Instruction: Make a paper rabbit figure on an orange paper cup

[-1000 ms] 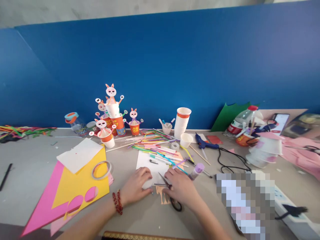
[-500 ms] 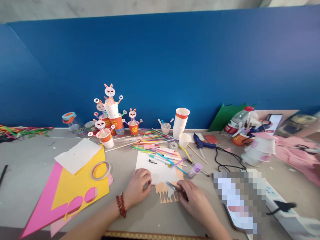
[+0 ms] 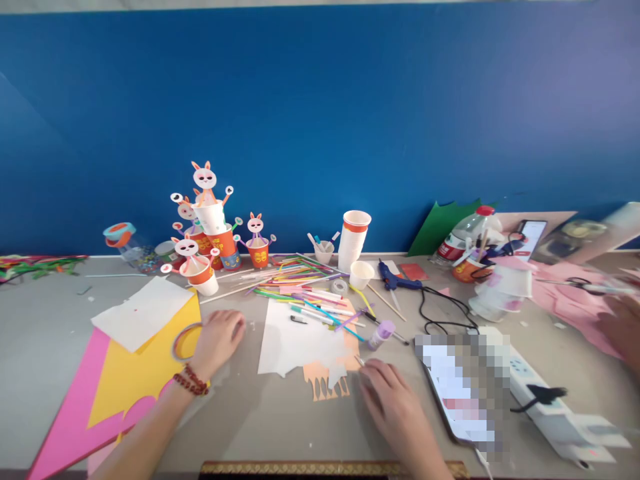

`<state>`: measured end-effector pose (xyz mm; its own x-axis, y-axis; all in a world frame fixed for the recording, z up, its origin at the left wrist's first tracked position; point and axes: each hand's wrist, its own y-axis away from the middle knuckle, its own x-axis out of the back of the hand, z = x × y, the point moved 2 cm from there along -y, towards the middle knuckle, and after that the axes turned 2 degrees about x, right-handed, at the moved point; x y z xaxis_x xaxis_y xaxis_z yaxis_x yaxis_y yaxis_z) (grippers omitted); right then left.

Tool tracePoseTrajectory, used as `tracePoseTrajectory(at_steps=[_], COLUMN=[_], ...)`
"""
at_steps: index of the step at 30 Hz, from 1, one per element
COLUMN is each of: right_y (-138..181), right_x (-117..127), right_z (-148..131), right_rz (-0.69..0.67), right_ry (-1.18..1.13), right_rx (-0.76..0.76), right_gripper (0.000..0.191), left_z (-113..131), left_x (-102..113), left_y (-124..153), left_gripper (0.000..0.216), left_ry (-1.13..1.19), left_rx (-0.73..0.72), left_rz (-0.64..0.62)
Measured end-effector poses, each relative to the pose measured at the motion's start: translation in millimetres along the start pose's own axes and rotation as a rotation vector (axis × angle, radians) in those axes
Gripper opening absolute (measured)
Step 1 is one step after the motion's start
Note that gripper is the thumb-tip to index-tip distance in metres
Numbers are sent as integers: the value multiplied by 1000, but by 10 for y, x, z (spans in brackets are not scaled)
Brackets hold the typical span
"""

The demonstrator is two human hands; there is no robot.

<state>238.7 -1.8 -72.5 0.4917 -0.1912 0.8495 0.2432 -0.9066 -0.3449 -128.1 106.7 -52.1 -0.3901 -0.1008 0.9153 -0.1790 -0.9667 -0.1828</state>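
My left hand [image 3: 217,339] lies palm down on the grey table [image 3: 260,413], fingers loosely spread and nothing gripped. It sits at the right edge of a clear tape ring [image 3: 181,341] that rests on a yellow sheet [image 3: 135,380]. My right hand [image 3: 393,397] is closed over scissors [image 3: 359,361]; only the blade tip shows past my fingers. That tip points at an orange paper cutout [image 3: 325,383] with cut fringes. The cutout lies under the lower edge of a white sheet [image 3: 295,337].
Paper-cup rabbits [image 3: 207,230], a cup stack [image 3: 353,240], coloured straws and pens [image 3: 305,287], a purple glue stick [image 3: 381,333], a blue glue gun [image 3: 395,280] with its cord, and a power strip [image 3: 550,413] lie about. Another person's hand [image 3: 623,327] rests on pink paper at the far right.
My left hand left the white sheet and moved left to the tape ring. My right hand drew back toward me with the scissors. The view shifted a little to the right.
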Motion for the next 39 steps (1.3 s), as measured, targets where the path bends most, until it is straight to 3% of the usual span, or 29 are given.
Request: tracePoseTrajectory(at_steps=[5, 13, 18, 22, 27, 31, 35, 39], right_y=[-249, -294, -319, -339, -370, -442, -523, -573], right_x=[-151, -195, -223, -236, -263, -230, -210, -274], right_z=[-256, -200, -206, -192, -118, -95, -149, -228], right_rz=[-165, -240, -238, -246, -187, 3, 91, 80], right_ry=[-51, -104, -176, -264, -385, -369, -487, -652], right_rx=[56, -27, -53, -41, -39, -90, -100, -68], right_gripper=[28, 17, 31, 36, 33, 27, 20, 15], left_z=[-107, 268, 686, 905, 964, 1047, 1252, 1372], left_x=[-77, -176, -361, -565, -673, -618, -634, -751], left_y=[100, 111, -97, -280, -367, -249, -56, 7], left_gripper=[32, 25, 25, 25, 21, 24, 41, 15], left_ry=[-129, -6, 15, 2, 8, 65, 436, 618], left_rx=[-59, -203, -333, -348, -310, -320, -379, -263], left_rz=[143, 71, -95, -116, -96, -89, -224, -338])
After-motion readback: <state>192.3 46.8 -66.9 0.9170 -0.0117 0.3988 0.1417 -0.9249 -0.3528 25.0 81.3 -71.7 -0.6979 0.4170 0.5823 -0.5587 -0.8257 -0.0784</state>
